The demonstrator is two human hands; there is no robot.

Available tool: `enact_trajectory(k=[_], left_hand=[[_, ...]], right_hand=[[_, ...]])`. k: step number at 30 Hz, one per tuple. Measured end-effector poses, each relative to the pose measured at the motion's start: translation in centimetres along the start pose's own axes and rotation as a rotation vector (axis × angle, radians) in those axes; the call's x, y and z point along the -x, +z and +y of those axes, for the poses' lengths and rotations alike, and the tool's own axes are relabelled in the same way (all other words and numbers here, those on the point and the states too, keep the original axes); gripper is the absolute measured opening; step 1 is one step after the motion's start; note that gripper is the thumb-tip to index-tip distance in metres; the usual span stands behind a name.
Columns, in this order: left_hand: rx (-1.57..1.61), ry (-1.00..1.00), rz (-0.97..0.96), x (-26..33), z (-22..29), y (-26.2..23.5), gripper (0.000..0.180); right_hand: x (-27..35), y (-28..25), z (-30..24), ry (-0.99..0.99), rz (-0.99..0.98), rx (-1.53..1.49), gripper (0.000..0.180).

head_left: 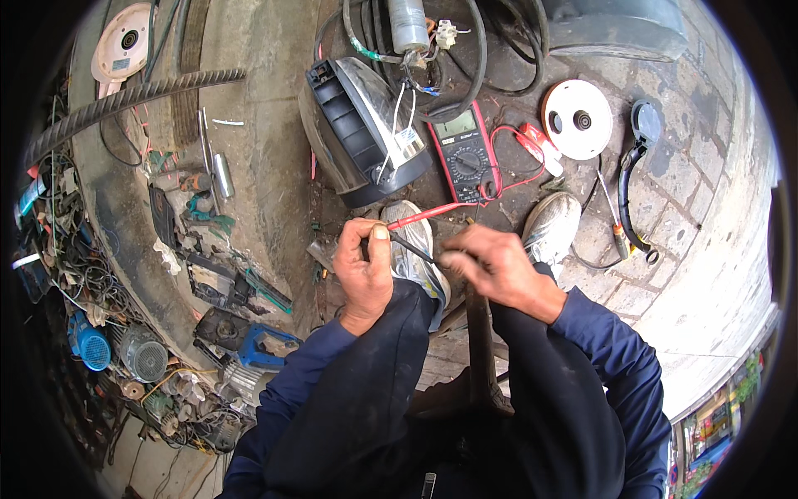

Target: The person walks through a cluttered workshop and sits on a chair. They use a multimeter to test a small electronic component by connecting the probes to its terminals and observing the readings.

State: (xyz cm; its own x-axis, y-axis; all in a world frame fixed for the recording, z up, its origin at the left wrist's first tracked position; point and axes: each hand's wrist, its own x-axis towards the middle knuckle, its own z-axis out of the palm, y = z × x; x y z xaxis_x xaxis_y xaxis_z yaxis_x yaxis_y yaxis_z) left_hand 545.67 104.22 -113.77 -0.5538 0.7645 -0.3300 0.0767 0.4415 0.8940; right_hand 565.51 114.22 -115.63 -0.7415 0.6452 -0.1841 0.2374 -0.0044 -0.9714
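Pinched between the thumb and fingers of my left hand [364, 270] is a red multimeter probe [424, 215]; a black probe [413, 247] runs from the same fingertips toward my right hand [499, 264]. My right fingers, a little blurred, close on the black probe's other end. Beyond my hands lies a red-rimmed digital multimeter [465, 154] with a dial and a lit display. To its left, a clear-walled kettle body [307, 137] with a black handle lies on its side, white wires across it. Wired parts and a grey cylinder [408, 25] sit above.
Right of the meter lie a round white base [577, 119], a black curved handle [633, 166] and a screwdriver [618, 237]. On the left are a ribbed steel bar [125, 101], tool parts and a heap of motors [143, 353]. My shoes [552, 224] flank the work.
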Motion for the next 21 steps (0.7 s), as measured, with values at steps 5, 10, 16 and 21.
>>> enact_trajectory(k=[5,10,16,21], left_hand=[[0.05,-0.091,0.012,0.3,0.2,-0.2,0.006],[-0.023,-0.003,-0.028,0.1,-0.2,-0.1,0.009],[-0.036,0.016,-0.059,0.2,-0.1,-0.1,0.009],[0.02,-0.077,-0.021,0.4,0.5,0.2,0.01]], right_hand=[[-1.1,-1.8,-0.3,0.126,0.251,0.111,0.022],[-2.0,-1.0,0.9,-0.054,0.234,0.119,0.016],[-1.3,-1.3,1.3,0.019,0.187,0.125,0.009],[-1.2,-1.4,1.3,0.01,0.177,0.12,0.008]])
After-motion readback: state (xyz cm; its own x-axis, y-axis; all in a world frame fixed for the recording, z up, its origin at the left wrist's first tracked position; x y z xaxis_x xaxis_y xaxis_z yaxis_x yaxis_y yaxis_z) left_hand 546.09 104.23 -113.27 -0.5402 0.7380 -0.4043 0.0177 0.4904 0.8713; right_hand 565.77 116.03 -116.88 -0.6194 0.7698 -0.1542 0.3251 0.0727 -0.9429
